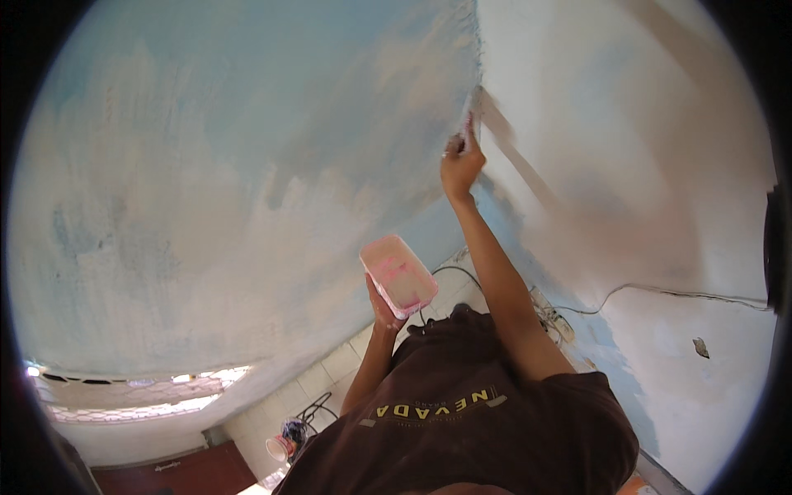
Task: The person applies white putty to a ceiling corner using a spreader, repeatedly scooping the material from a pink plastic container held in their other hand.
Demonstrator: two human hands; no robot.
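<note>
My left hand (384, 312) grips the side of a pink rectangular plastic tub (426, 295) in front of my body. Whitish paste or paint lies inside, with pink streaks showing through. Up at the corner where two walls meet, my right hand (463, 165) is closed around a narrow flat tool (475, 101), its index finger stretched along it. The tool's pale end is at the corner seam. Blur hides whether it is a scraper or a brush. White smears mark the right fingers.
A blue wall (206, 181) with patchy whitish coating spans the left; a paler wall (627, 165) stands at right. A thin cable (660, 290) runs along the right wall. Below are a tiled floor (338, 363), a cup-like container (280, 445), a lattice opening (140, 396) and a reddish-brown panel (181, 474).
</note>
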